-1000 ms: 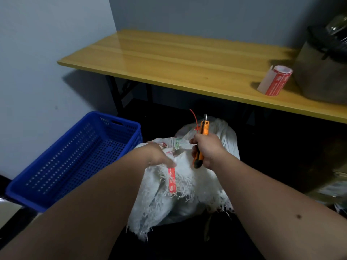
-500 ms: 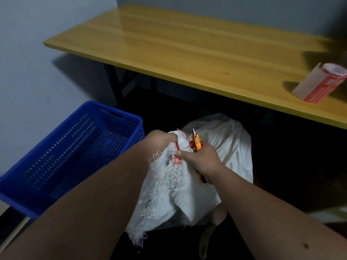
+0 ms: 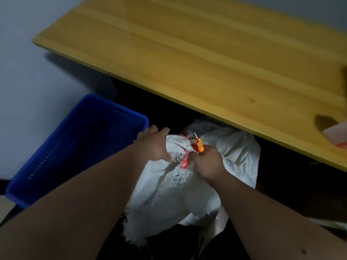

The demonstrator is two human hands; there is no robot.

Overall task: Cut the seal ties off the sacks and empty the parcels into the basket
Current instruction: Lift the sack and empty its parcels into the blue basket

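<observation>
left hand grips sack neck | right hand fisted on cutter, blade toward 12 | basket at 9

Two bare forearms reach in from the bottom edge — no sleeves, cuffs or gloves show anywhere along them. The left hand and the right hand are bare too, with no ring, watch or band at either wrist. The right forearm carries a small dark mole near the bottom right corner. Both arms look broad and rounded — the wide lens swells them toward the frame's lower edge.
</observation>
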